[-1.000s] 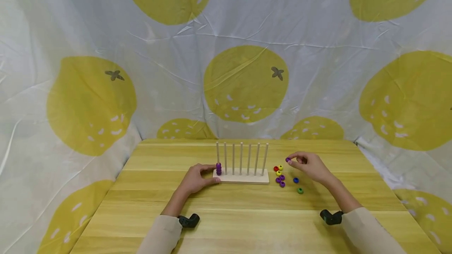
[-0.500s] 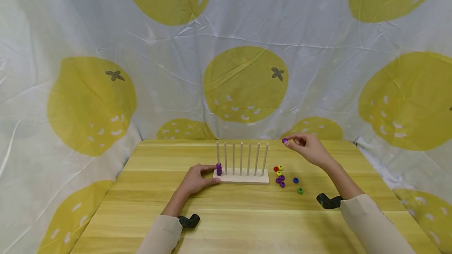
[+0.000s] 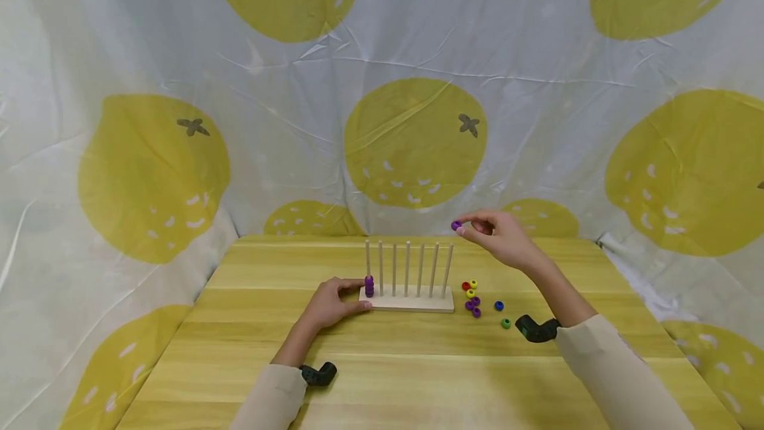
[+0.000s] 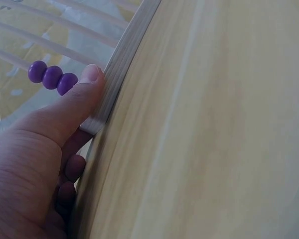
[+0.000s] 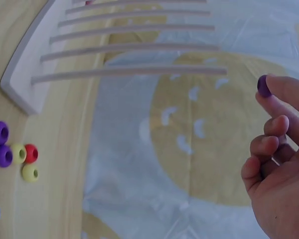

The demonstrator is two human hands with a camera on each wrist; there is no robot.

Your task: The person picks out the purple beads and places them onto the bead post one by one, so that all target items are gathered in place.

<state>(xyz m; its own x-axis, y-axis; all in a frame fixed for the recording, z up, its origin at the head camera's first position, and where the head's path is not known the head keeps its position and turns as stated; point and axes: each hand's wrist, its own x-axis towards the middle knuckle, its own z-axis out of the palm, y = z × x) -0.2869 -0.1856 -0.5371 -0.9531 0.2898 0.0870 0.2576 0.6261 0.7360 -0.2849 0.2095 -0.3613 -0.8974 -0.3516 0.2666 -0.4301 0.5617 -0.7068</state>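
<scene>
A pale wooden peg rack with a row of several upright pegs stands on the table. On its leftmost peg sits a stack of three purple beads. My left hand grips the rack's left end, thumb on the front edge of the base. Between thumb and forefinger, my right hand pinches a purple bead. That bead is in the air, a little above and right of the rightmost peg's tip, apart from it.
Right of the rack lie loose beads: purple beads, yellow beads, a red bead, a blue bead and a green bead. A lemon-patterned cloth hangs behind the wooden table.
The right hand has lifted the purple bead from beside the loose beads and carried it up and left toward the rack. The left hand stays on the rack's end.
</scene>
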